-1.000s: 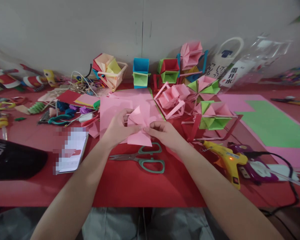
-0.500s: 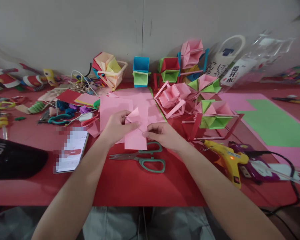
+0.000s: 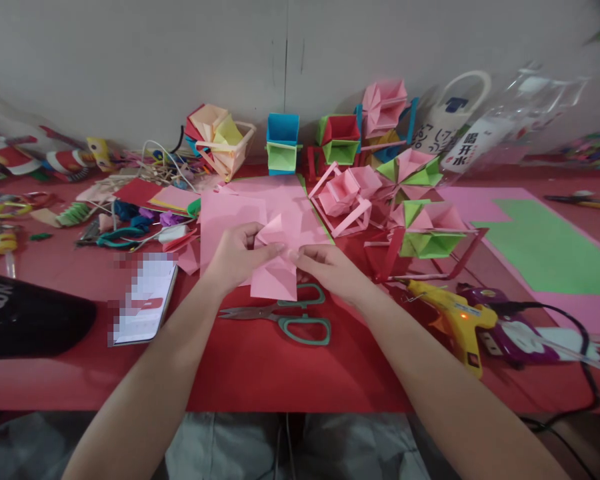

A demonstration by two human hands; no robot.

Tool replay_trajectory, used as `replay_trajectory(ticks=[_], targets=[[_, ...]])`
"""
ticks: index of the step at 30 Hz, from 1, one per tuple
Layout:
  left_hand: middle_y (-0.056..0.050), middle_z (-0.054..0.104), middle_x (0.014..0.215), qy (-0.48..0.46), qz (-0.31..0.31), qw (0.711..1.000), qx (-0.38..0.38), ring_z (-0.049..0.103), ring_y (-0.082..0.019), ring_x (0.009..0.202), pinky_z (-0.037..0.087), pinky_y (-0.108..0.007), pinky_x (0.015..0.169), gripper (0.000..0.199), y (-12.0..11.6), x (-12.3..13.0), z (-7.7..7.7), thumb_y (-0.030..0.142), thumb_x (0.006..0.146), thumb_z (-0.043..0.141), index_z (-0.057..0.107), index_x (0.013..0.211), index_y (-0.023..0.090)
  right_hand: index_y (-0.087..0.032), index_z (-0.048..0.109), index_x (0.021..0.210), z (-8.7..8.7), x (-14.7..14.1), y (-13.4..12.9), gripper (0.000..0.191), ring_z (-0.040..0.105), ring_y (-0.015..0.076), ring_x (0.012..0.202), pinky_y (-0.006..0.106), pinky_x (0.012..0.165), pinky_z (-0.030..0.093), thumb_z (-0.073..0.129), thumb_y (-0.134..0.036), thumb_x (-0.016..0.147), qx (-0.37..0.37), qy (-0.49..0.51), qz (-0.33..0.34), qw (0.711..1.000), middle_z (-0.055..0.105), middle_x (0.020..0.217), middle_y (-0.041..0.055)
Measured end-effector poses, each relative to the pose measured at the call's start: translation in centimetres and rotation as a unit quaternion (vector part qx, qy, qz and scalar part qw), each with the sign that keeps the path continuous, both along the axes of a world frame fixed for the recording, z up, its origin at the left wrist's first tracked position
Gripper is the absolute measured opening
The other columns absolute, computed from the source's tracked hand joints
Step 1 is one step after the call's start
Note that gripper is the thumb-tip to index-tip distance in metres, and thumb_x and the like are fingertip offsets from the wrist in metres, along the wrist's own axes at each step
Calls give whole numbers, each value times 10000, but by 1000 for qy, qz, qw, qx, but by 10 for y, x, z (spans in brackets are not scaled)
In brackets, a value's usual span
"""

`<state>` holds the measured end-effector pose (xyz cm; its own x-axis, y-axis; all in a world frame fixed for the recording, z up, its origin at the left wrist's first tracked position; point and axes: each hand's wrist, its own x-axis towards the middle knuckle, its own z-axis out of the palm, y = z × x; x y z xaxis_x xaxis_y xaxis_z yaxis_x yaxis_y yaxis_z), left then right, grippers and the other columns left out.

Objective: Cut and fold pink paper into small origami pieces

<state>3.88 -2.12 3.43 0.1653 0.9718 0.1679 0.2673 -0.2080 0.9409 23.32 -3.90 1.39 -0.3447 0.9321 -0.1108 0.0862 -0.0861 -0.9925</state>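
Left hand: fingers pinching pink paper by its left side | Right hand: fingers gripping its right side | Pink paper: folded, between both hands, partly hiding scissors | Scissors: flat on red counter | Glue gun: lying at right

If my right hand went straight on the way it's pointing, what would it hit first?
Most likely the folded pink paper, which your right hand already seems to touch; beyond that, probably your left hand, though depth is hard to judge here.
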Motion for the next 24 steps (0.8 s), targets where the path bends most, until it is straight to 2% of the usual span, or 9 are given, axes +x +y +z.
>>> replay_trajectory(ticks=[3,6,9,13,17,24], targets=[[71,331,527,-5,-4,1000,-11,286,-68,483,181,-218,438,346,-2,4,0,339,674,825,527,603,178,-182,520,613,-1,-2,-2,454,426,93,536,251,528,348,709,-558,784,18,-3,-19,1000,468,569,-46],[50,468,567,-30,-11,999,-28,376,-78,507,267,-213,463,261,-1,3,-1,351,703,807,621,714,168,-183,506,607,-3,-2,-1,450,389,90,538,255,526,317,717,-539,781,40,-11,-20,999,438,572,-51],[20,570,626,-50,-5,998,-37,434,-90,531,306,-218,483,256,1,-1,-2,394,741,781,701,814,163,-180,539,648,-4,-1,1,408,407,99,563,261,543,328,726,-520,775,54,-15,-14,998,471,604,-42],[17,567,610,-66,16,997,-43,413,-87,514,308,-219,472,290,4,-5,-4,454,764,757,727,786,166,-183,528,645,-2,0,2,400,390,100,565,261,532,307,716,-509,783,79,-40,-14,996,456,609,-42],[6,572,646,-72,7,996,-45,459,-103,554,354,-223,498,316,7,-8,-8,474,781,734,734,832,162,-182,511,625,2,0,2,416,359,93,557,259,527,294,723,-510,770,99,-65,-15,993,422,600,-51],[-6,610,709,-63,-4,998,-22,481,-94,570,386,-213,512,310,8,-7,-9,429,850,656,730,943,143,-182,502,603,3,-1,1,423,362,80,531,244,507,302,801,-469,689,78,-45,-27,996,416,568,-66]])
